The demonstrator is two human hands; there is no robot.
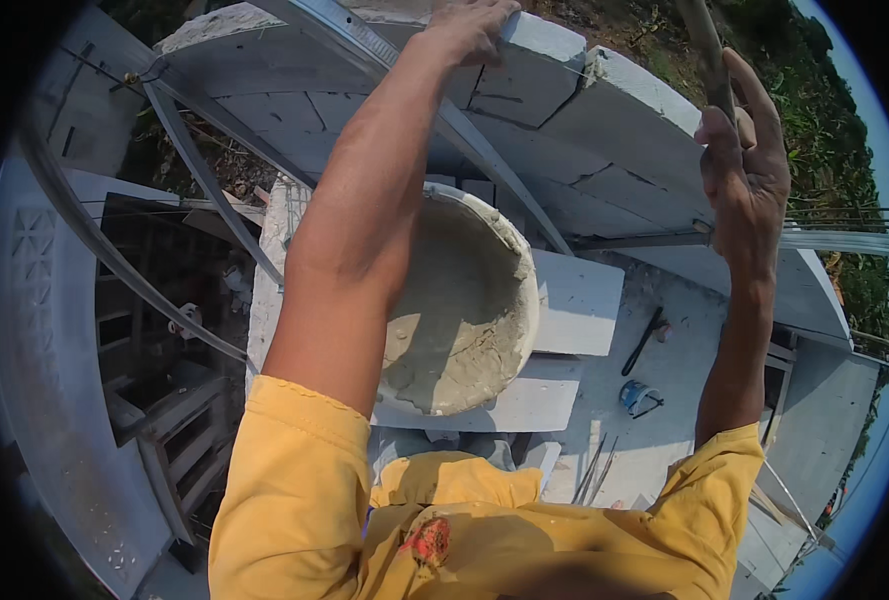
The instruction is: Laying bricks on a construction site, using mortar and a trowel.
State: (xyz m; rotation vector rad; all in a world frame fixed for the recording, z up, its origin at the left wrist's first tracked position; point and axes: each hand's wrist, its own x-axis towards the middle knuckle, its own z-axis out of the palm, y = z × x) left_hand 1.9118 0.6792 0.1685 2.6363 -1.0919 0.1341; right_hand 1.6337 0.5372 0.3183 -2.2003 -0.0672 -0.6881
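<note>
My left hand [469,32] reaches to the top of the curved wall of white blocks [534,60], its bent fingers gripping a block there. At upper right, my right hand [749,175] is closed around a greyish wooden shaft [706,45] that rises out of view, so its far end is hidden. Below my arms a round pale bucket [524,300] holds wet grey mortar, partly hidden by my left forearm. It stands on loose white blocks [579,310].
Metal bars [504,170] slant across the wall, with more at left. A blue can [639,398], a dark long tool [642,340] and thin rods [594,470] lie below at right. A drop with wooden framing [179,430] is at left; plants lie beyond the wall.
</note>
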